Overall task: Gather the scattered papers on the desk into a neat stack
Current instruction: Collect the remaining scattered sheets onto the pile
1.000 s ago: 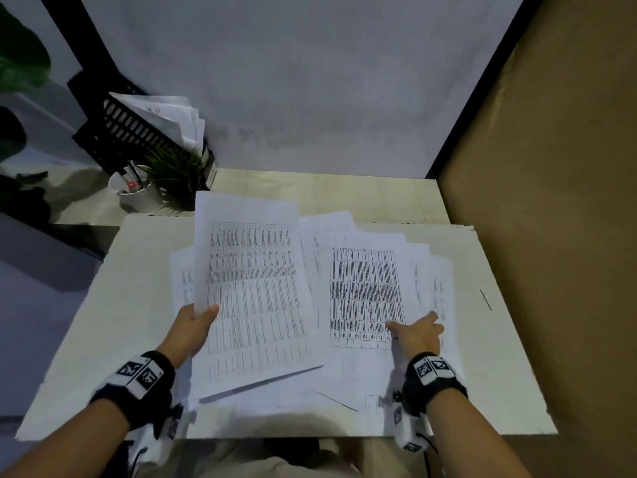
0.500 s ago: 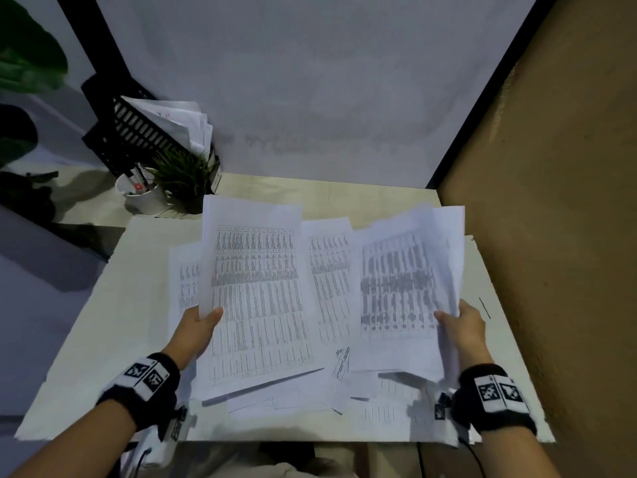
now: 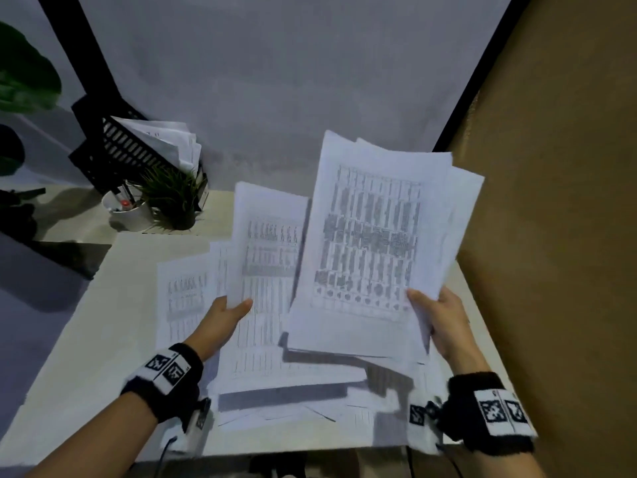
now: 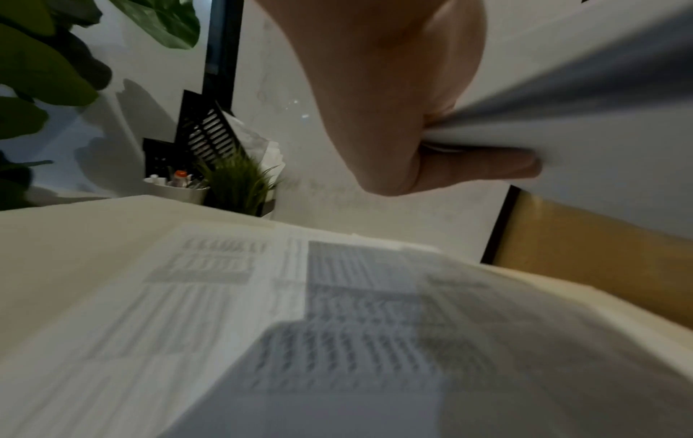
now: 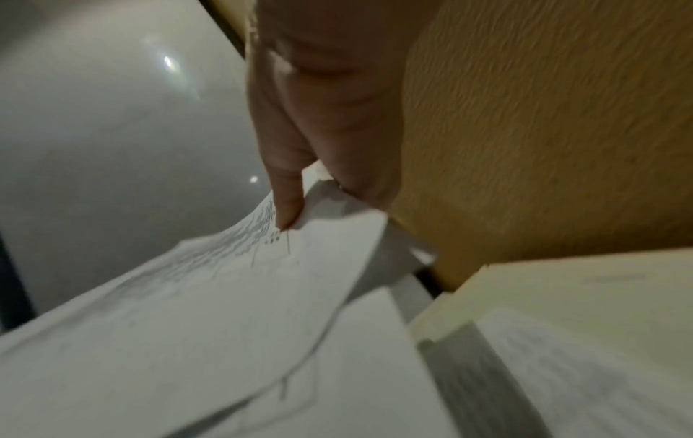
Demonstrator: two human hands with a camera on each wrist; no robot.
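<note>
Bring the two bundles together over the middle of the bench [image 3: 86, 322]: slide the right bundle [image 3: 372, 236] onto the left bundle [image 3: 265, 257], then stand the lot on its long edge and tap it square. Keep both grips firm but near the lower edges, since the sheets in each bundle are fanned and look likely to slip if you tilt them further.

Your left hand [image 3: 225, 319] pinches its bundle at the lower left edge, thumb on top and fingers curled underneath; the left wrist view shows the thumb pressed flat on the paper. Your right hand [image 3: 444, 322] clamps the larger bundle at its lower right edge, thumb across the printed face, the sheets lifted and tilted up toward you.

More loose sheets [image 3: 182, 298] lie flat on the bench beneath and to the left of what you hold, with others toward the near edge. Judging by that, gathering is partway done; those need collecting too.
</note>
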